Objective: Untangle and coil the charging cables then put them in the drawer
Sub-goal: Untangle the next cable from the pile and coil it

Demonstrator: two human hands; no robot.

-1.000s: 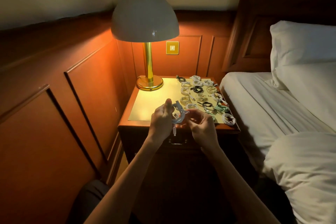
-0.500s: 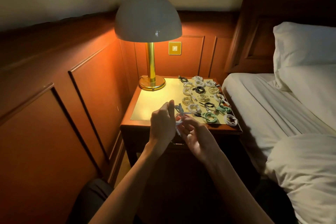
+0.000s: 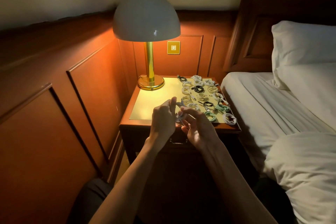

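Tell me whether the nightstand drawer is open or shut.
Shut: the drawer front sits flush beneath the nightstand top, its handle tucked just under the edge; nothing is pulled out.

— Where are the hands?

— In front of the lamp (image 3: 146, 20), over the near edge of the nightstand (image 3: 127, 125). The left hand (image 3: 162, 120) grips a small coil of pale cable (image 3: 179, 115). The right hand (image 3: 198, 129), palm up, pinches its loose strand.

— And the others?

— Right of the lamp, coiled cables (image 3: 198, 89) lie in rows: white, black and two green. The drawer handle (image 3: 178, 141) shows in front of the lamp, lower down. Farther right of the lamp is a white bed (image 3: 272, 105).
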